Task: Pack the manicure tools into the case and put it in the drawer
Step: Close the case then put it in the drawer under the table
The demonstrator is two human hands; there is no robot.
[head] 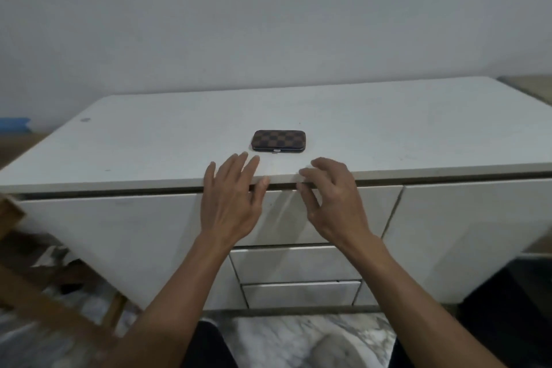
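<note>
A closed brown checkered manicure case (278, 140) lies flat on the white cabinet top (149, 143), near its front edge. No loose tools are in sight. My left hand (231, 203) hovers just in front of the case, fingers spread, fingertips over the front edge of the top. My right hand (331, 203) hangs beside it with loosely curled fingers, holding nothing. Both hands are in front of the top middle drawer (283, 218), which is closed. Two more closed drawers (295, 266) sit beneath it.
White cabinet doors flank the drawers on the left (104, 233) and right (463, 227). A wooden frame (35, 293) stands at the lower left on the marble floor. A plain wall rises behind the cabinet. A blue object (13, 124) shows at the far left.
</note>
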